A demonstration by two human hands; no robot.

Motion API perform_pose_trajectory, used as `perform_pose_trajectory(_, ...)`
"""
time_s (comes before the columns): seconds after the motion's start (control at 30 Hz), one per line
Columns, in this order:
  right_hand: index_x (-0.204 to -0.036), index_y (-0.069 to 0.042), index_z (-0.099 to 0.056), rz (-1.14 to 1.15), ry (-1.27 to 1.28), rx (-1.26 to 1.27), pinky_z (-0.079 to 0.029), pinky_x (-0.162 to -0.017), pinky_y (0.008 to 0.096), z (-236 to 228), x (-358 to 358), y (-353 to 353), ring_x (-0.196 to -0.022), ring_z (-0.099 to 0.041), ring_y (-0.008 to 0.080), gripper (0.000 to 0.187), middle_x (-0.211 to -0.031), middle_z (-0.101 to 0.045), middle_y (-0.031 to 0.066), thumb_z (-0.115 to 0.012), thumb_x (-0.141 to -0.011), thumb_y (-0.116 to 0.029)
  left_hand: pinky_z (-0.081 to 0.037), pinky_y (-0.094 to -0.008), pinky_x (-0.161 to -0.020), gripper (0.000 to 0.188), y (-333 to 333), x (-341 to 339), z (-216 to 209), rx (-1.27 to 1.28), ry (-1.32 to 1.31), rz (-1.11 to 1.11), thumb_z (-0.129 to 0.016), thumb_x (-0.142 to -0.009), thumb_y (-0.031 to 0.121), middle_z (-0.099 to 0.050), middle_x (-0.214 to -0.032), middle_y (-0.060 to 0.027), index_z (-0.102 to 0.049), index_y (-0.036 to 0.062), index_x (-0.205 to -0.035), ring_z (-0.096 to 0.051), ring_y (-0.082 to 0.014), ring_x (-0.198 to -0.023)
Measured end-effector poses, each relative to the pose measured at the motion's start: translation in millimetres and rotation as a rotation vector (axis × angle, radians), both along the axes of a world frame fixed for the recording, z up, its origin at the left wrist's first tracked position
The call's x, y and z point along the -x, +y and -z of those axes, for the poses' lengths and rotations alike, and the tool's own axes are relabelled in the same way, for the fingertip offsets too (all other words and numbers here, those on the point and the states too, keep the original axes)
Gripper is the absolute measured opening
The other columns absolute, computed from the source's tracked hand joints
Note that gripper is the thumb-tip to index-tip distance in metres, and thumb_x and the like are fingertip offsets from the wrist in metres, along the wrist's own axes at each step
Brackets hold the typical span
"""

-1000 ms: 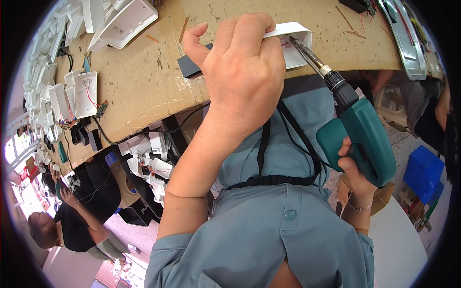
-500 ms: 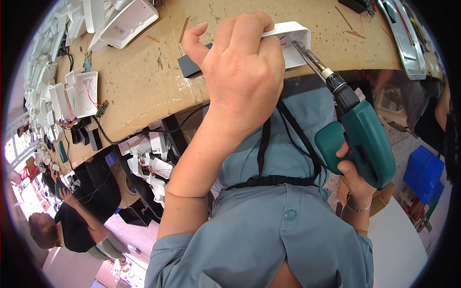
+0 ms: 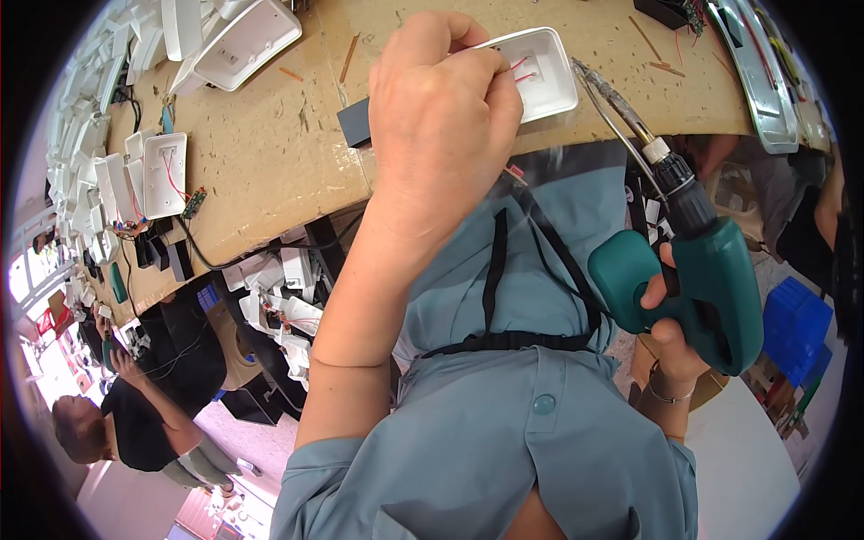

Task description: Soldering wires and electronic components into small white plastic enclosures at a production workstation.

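Observation:
My left hand (image 3: 441, 112) is closed at the left end of a white plastic housing (image 3: 556, 90) at the bench's near edge. The housing's hollow side faces up, and two short red wires (image 3: 522, 70) show inside it, close to my fingers. The fingertips are partly hidden behind the hand. In my right hand (image 3: 670, 337) is a green soldering gun (image 3: 715, 288), gripped by its handle. Its dark tip and thin feed tube point up beside the housing's right edge, apart from it. A black block (image 3: 355, 123) lies left of my left hand.
White housings (image 3: 247, 45) crowd the bench's left side, one with red wires and a small circuit board (image 3: 193, 203). A metal tray (image 3: 760, 81) lies at the right. A black cable (image 3: 270, 245) hangs along the bench edge. Another person (image 3: 162, 396) works at far left.
The soldering gun has drawn back right, its tip leaving the housing. The housing has tipped so its inside and red wires show. Faint smoke hangs below it.

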State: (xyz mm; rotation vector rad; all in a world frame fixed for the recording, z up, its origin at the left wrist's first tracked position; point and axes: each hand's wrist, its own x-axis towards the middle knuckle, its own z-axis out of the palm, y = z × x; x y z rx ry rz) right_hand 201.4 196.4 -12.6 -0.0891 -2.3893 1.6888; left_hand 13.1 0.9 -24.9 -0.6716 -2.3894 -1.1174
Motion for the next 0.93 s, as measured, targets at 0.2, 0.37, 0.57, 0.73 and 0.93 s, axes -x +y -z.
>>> perform_pose_trajectory(0.2, -0.116, 0.011, -0.048, 0.045, 0.050, 0.001, -0.045, -0.059, 0.0242, -1.3, 7.1, -5.7, -0.068, -0.057, 0.0143, 0.070, -0.111, -0.058, 0.0194, -0.075, -0.073, -0.037, -0.045, -0.0274, -0.070, 0.007, -21.8, 0.7, -0.2, -0.117, -0.072, -0.022, -0.065, -0.072, 0.004, -0.058, -0.089, -0.0068, -0.067, 0.0002, -0.078, -0.057, -0.0174, -0.081)
perform_pose_trajectory(0.37, -0.117, 0.010, -0.046, 0.101, 0.123, 0.076, -0.044, -0.058, 0.0229, 0.8, 4.5, -1.8, -0.068, -0.056, 0.0136, 0.069, -0.110, -0.057, 0.0196, -0.072, -0.077, -0.039, -0.043, -0.0228, -0.070, 0.007, -62.9, 8.8, -11.8, -0.927, -0.305, -0.005, -0.067, -0.075, 0.003, -0.055, -0.096, -0.0038, -0.068, -0.0017, -0.080, -0.054, -0.0128, -0.083)
perform_pose_trajectory(0.57, -0.122, 0.009, -0.041, 0.035, 0.158, 0.101, -0.044, -0.059, 0.0226, 8.1, 13.0, 1.5, -0.069, -0.054, 0.0122, 0.069, -0.113, -0.055, 0.0201, -0.070, -0.079, -0.036, -0.054, -0.0313, -0.067, 0.018, -181.9, 18.8, -36.7, -1.253, -0.131, -0.141, -0.057, -0.082, 0.004, -0.062, -0.088, -0.0121, -0.061, -0.0094, -0.093, -0.062, -0.0164, -0.069)
perform_pose_trajectory(0.73, -0.122, 0.009, -0.043, 0.061, 0.129, 0.168, -0.044, -0.063, 0.0244, 10.0, 16.2, 0.1, -0.069, -0.056, 0.0140, 0.069, -0.111, -0.057, 0.0193, -0.073, -0.077, -0.033, -0.053, -0.0266, -0.063, 0.019, -248.4, 25.4, -70.5, -0.877, 0.034, -0.472, -0.065, -0.077, 0.005, -0.061, -0.088, -0.0109, -0.063, -0.0099, -0.089, -0.061, -0.0148, -0.073)
perform_pose_trajectory(0.93, -0.125, 0.009, -0.041, 0.055, 0.092, 0.176, -0.045, -0.067, 0.0252, 10.8, 17.6, 2.4, -0.071, -0.058, 0.0157, 0.072, -0.114, -0.056, 0.0204, -0.073, -0.076, -0.034, -0.046, -0.0357, -0.087, 0.015, -287.4, 57.6, -26.2, 0.479, 0.249, -0.797, -0.068, -0.077, 0.020, -0.058, -0.106, -0.0107, -0.072, 0.0070, -0.084, -0.060, -0.0259, -0.090)
